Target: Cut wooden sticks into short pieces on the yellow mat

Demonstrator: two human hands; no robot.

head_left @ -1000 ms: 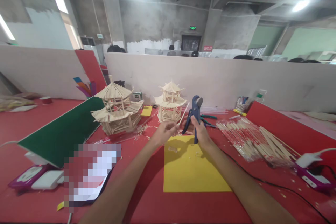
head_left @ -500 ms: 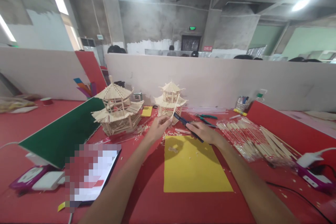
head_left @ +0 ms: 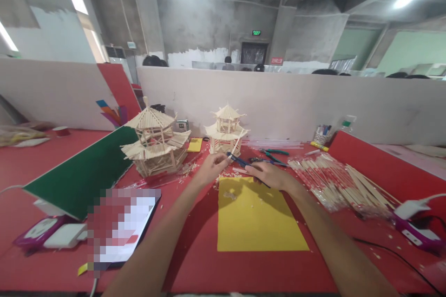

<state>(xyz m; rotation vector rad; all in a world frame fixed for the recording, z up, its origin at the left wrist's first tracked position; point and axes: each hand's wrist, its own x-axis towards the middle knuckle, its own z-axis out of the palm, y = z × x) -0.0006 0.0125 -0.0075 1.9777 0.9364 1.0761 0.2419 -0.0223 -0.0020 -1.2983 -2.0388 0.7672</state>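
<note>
My left hand (head_left: 212,167) pinches a thin wooden stick (head_left: 236,146) that slants up toward the small stick pavilion model (head_left: 226,130). My right hand (head_left: 270,175) grips the blue cutter (head_left: 240,161), which lies low and nearly flat over the table with its jaws at the stick near my left fingertips. Both hands hover just beyond the far edge of the yellow sheet (head_left: 259,218). A larger stick pavilion model (head_left: 155,141) stands to the left.
A pile of wrapped sticks (head_left: 343,185) lies right of my hands, green-handled pliers (head_left: 275,153) behind them. A green board (head_left: 81,174), a tablet (head_left: 120,222) and a purple-white device (head_left: 49,234) are at left. A glue gun with cable (head_left: 413,222) is at right. A partition wall (head_left: 289,102) backs the table.
My right hand has swung the blue cutter from upright down to nearly flat and brought its jaws to the stick. My left hand shifted slightly forward with the stick.
</note>
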